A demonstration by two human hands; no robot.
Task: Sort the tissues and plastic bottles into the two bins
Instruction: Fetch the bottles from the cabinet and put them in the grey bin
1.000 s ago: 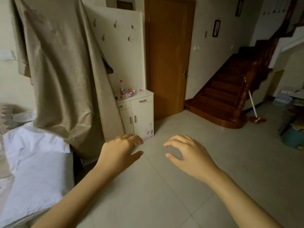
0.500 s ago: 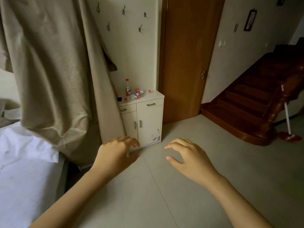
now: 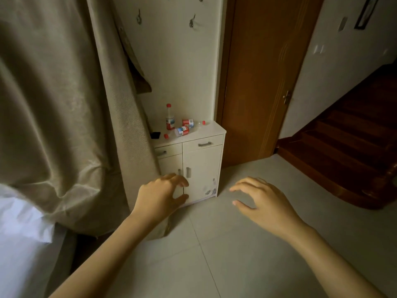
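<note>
Underfoot, a grey tiled floor (image 3: pixel 247 244) runs to a brown door (image 3: pixel 264 78) and dark wooden stairs (image 3: pixel 352 147); a beige curtain (image 3: pixel 53 104) hangs at left over a white bed (image 3: pixel 19 244). Against the wall stands a white cabinet (image 3: pixel 202 168); on its top one bottle (image 3: pixel 170 118) stands upright and others (image 3: pixel 182 130) lie flat. Left hand (image 3: pixel 160 195) and right hand (image 3: pixel 266 201) hover, fingers loosely spread, holding nothing.

bottle labels (image 3: pixel 182 131) red and white, wording unreadable

cabinet (image 3: pixel 202 168): left side behind curtain (image 3: pixel 64 104) | bottle labels: unreadable
</note>
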